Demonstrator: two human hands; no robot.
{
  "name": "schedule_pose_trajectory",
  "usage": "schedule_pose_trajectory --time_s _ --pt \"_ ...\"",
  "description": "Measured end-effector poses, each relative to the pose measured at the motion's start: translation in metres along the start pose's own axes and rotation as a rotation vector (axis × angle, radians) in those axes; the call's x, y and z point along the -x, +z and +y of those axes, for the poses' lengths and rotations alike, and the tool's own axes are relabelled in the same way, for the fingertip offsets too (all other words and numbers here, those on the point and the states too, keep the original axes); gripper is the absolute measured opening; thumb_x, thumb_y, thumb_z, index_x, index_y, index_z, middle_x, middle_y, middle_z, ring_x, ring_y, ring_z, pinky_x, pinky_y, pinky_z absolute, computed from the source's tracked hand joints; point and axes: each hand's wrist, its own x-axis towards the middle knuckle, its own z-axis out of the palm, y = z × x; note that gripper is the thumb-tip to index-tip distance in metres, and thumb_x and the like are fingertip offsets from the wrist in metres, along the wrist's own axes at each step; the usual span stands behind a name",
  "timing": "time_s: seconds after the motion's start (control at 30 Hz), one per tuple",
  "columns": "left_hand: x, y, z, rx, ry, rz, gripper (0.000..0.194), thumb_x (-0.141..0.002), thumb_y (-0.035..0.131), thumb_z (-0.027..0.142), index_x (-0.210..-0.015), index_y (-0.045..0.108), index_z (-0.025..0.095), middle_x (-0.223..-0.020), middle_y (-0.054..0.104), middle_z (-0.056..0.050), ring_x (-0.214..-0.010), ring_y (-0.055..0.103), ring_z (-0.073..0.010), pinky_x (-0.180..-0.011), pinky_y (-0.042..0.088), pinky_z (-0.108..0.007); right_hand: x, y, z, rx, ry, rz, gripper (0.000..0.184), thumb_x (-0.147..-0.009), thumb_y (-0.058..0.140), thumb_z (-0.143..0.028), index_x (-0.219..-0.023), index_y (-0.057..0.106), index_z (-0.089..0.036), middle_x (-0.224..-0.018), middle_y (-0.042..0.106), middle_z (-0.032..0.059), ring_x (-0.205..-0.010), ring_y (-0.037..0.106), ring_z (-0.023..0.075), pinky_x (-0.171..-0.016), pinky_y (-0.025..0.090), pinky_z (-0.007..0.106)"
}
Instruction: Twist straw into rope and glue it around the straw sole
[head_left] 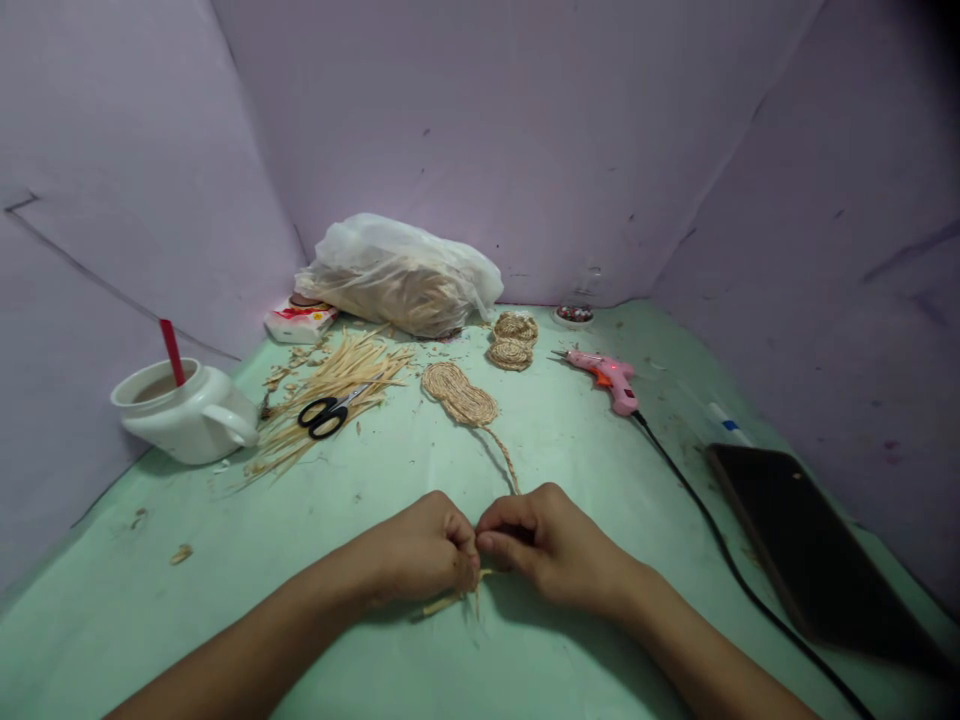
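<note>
Hands and plaited straw work on a pale green work surface. At lower centre of the frame, the left hand is curled into a fist, its fingers closed on pale straw strands, whose loose ends project below the knuckles toward the bottom of the frame. The right hand lies just beside it, thumb and forefinger arched, with a narrow gap between them that closes at the tips, close against the left fingers; whether these tips pinch a strand cannot be told, since the contact is small and partly hidden. The plaited cord descends from the centre of the frame and passes out of sight behind the right forefinger. Its upper end joins the coiled straw piece, which lies flat, above and apart from both hands. A second coiled piece lies farther up. Left of centre, black-handled scissors rest on a spread of cut straw; a white pot stands at far left. Upper centre: plastic bag. Right of centre: pink glue gun; lower right: dark phone.
</note>
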Motion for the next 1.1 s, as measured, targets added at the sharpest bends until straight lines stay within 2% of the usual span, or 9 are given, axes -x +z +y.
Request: schedule_pose_trajectory --time_s 0.13,0.23,0.37,0.43,0.53,0.67,0.87,0.97,1.1 --pt "0.008 -0.012 0.006 0.078 0.006 -0.165 0.010 -0.048 0.052 0.014 -0.052 0.060 0.012 -0.041 0.048 0.004 -0.038 0.036 -0.0062 -0.038 0.025 -0.019 0.002 0.002 -0.006 -0.347 0.091 -0.036 0.018 -0.077 0.055 -0.027 -0.071 0.065 -0.013 -0.055 0.059 -0.0001 -0.049 0.047 0.0082 -0.046 0.035 0.019" --pt "0.014 -0.023 0.010 0.175 0.058 -0.290 0.008 -0.049 0.060 0.015 -0.056 0.062 0.012 -0.046 0.052 0.004 -0.041 0.041 -0.0057 -0.039 0.029 -0.016 0.002 -0.003 -0.009 -0.457 0.076 0.137 0.022 -0.075 0.057 -0.035 -0.072 0.063 -0.014 -0.055 0.059 0.0000 -0.047 0.049 0.0091 -0.048 0.039 0.021" --pt "0.022 -0.034 0.012 0.237 0.146 -0.361 0.011 -0.053 0.066 0.016 -0.062 0.063 0.011 -0.048 0.052 0.004 -0.040 0.039 -0.0039 -0.038 0.030 -0.015 -0.017 -0.022 0.002 -0.208 0.094 0.648 0.025 -0.076 0.055 -0.034 -0.088 0.065 -0.015 -0.082 0.069 0.0075 -0.073 0.062 0.0178 -0.070 0.048 0.032" --pt "0.027 -0.036 0.013 0.236 0.183 -0.396 0.011 -0.054 0.066 0.017 -0.063 0.062 0.011 -0.048 0.052 0.004 -0.038 0.039 -0.0038 -0.037 0.031 -0.015 -0.036 -0.034 0.011 0.057 0.058 0.690 0.036 -0.074 0.056 -0.027 -0.107 0.061 -0.015 -0.110 0.064 0.0117 -0.098 0.058 0.0230 -0.084 0.045 0.038" --pt "0.035 -0.037 0.015 0.170 0.228 -0.451 0.011 -0.056 0.064 0.019 -0.061 0.059 0.011 -0.049 0.050 0.004 -0.038 0.039 -0.0042 -0.038 0.032 -0.016 -0.070 -0.044 0.021 0.419 -0.044 0.479 0.068 -0.065 0.066 -0.028 -0.128 0.046 -0.013 -0.134 0.046 0.0160 -0.124 0.040 0.0277 -0.102 0.030 0.044" --pt "0.037 -0.033 0.016 0.060 0.231 -0.468 0.012 -0.058 0.064 0.022 -0.061 0.058 0.012 -0.050 0.048 0.004 -0.042 0.038 -0.0043 -0.041 0.032 -0.016 -0.103 -0.037 0.028 0.549 -0.064 0.235 0.084 -0.069 0.065 -0.039 -0.139 0.028 -0.012 -0.147 0.023 0.0185 -0.134 0.023 0.0293 -0.106 0.022 0.046" --pt "0.013 0.001 0.006 -0.217 0.288 -0.465 0.009 -0.056 0.052 0.005 -0.055 0.053 0.014 -0.051 0.047 0.006 -0.048 0.042 -0.0054 -0.047 0.033 -0.014 -0.114 -0.019 0.035 0.551 0.015 0.193 0.059 -0.084 0.047 -0.032 -0.134 0.034 -0.002 -0.143 0.029 0.0246 -0.135 0.021 0.0289 -0.107 0.017 0.045" --pt "0.003 0.020 0.004 -0.383 0.387 -0.374 0.021 -0.056 0.054 0.002 -0.045 0.041 0.014 -0.042 0.033 0.008 -0.044 0.033 -0.0040 -0.045 0.026 -0.015 -0.114 -0.020 0.032 0.527 0.044 0.175 0.064 -0.081 0.051 -0.032 -0.134 0.034 0.001 -0.144 0.025 0.0258 -0.135 0.019 0.0300 -0.108 0.018 0.042" --pt "-0.004 0.026 0.006 -0.357 0.329 -0.395 0.029 -0.056 0.055 0.000 -0.041 0.034 0.013 -0.038 0.025 0.009 -0.042 0.030 -0.0031 -0.046 0.026 -0.015 -0.110 -0.032 0.024 0.463 0.084 0.118 0.080 -0.071 0.062 -0.034 -0.135 0.032 0.003 -0.144 0.023 0.0272 -0.135 0.019 0.0310 -0.107 0.024 0.038"
